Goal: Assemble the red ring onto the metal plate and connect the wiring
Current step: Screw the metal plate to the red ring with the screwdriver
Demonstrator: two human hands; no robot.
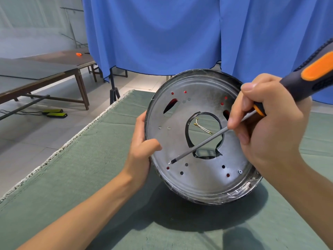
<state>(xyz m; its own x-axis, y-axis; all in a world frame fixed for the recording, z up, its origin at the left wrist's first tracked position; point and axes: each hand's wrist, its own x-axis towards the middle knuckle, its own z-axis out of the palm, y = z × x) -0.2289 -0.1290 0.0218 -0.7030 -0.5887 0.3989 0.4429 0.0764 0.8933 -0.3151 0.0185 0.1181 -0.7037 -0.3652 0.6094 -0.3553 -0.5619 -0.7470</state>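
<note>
A round metal plate (198, 175) is tilted up above the green mat, its inner face toward me. My left hand (142, 147) grips its left rim, thumb on the inner face. The red ring (171, 103) lies behind the plate and shows only through slots and small holes. My right hand (266, 129) holds a black-and-orange screwdriver (201, 143); its tip rests at a small screw beside a red-backed hole at the lower left. One screw (240, 171) sits seated at the lower right. Thin wires (201, 127) show through the central opening.
A green mat (81, 177) with a frayed white edge covers the table under my arms. A blue curtain (162, 33) hangs behind. Dark wooden tables (45, 69) stand at the left, with an orange object (78, 54) on the far one. Two yellow-black devices (55, 113) lie on the floor.
</note>
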